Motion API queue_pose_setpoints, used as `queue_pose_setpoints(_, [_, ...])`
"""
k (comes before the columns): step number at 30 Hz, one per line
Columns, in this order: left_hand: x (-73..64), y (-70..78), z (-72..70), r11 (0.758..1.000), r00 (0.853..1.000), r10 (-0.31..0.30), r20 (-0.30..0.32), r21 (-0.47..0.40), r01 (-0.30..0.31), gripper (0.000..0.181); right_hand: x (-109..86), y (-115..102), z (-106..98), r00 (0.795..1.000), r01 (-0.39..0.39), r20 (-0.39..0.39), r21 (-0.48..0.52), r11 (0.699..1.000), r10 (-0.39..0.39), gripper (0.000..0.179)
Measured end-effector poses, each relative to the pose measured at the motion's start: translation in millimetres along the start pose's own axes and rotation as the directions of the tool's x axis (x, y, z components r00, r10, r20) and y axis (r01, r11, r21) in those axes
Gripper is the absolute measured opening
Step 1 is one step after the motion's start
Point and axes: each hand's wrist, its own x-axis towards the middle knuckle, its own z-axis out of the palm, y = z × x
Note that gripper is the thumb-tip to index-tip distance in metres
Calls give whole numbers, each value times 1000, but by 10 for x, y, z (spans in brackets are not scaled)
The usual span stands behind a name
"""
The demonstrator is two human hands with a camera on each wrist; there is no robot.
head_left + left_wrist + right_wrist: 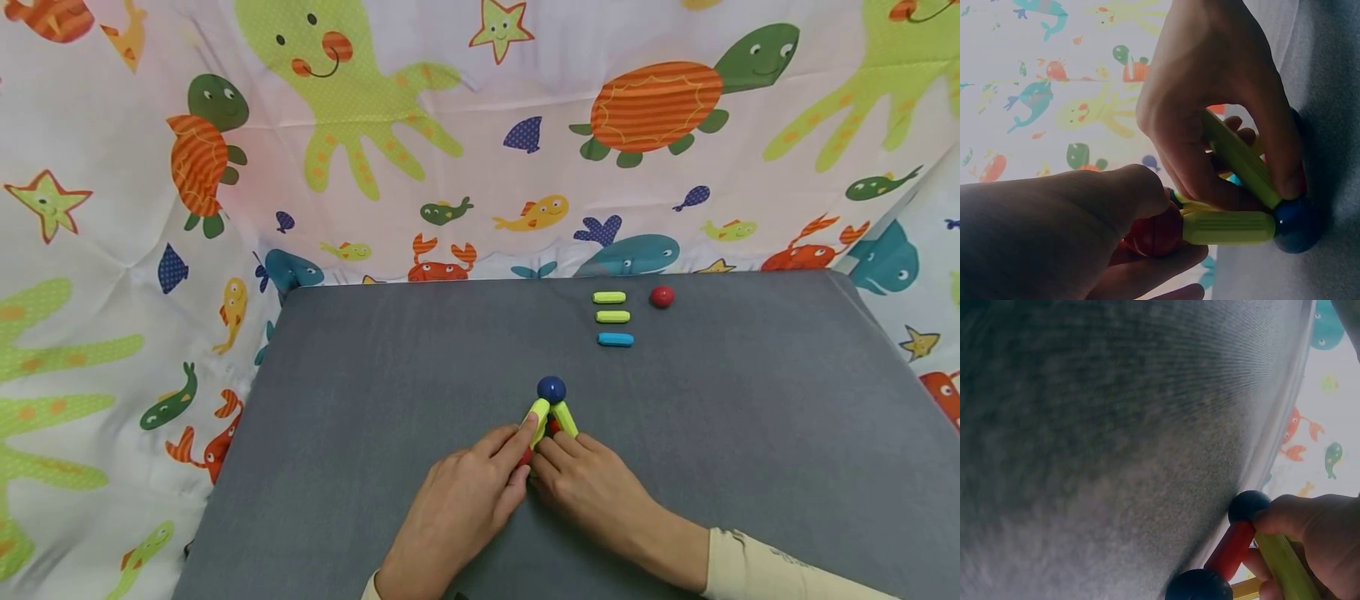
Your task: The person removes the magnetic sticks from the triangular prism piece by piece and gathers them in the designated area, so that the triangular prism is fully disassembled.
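Note:
Both hands are on a small structure of ribbed rods and balls, which look like magnetic building pieces. A dark blue ball [552, 389] tops it, with yellow-green rods [565, 419] slanting down. My left hand [468, 492] pinches a red ball [1157, 232] between thumb and fingers; a yellow-green rod [1229, 227] joins that ball to a blue ball [1297, 226]. Around another yellow-green rod [1285, 565] curl the fingers of my right hand [600, 492], its thumb against a blue ball [1249, 505]. A red rod [1230, 551] links that ball to another. The hands hide the structure's lower part.
Behind the structure, two yellow-green rods [609, 297] and a blue rod [616, 340] lie in a column on the grey table [375, 358]. A loose red ball [662, 297] sits to their right. A cloth printed with sea animals [465, 108] hangs behind the table.

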Motion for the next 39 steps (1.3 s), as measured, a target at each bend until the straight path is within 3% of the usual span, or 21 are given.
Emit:
queue_pose_setpoints(7, [-5,-2,-1,1000,1000,3,-15,8,-3,59,20,-4,-16,999,-45,-21,36,998,46,23])
queue_pose_setpoints(13, [5,-4,-1,1000,1000,8,-25,12,-8,58,29,42,-161,996,-82,-23,96,992,85,23])
queue_pose_setpoints(21, [27,6,-24,1000,999,-24,36,-11,25,61,-47,196,-372,981,-194,36,172,966,191,25])
queue_pose_setpoints(30, [24,17,-26,1000,999,-21,38,-13,22,62,-264,637,-462,958,-288,63,234,929,281,25])
queue_pose_setpoints(35, [25,22,-27,999,998,-28,54,-20,29,62,-393,916,-522,951,-307,32,190,933,307,59])
queue_pose_setpoints(39, [27,15,-28,999,998,-28,51,-34,29,62,-505,1153,-556,947,-317,-4,155,936,321,69])
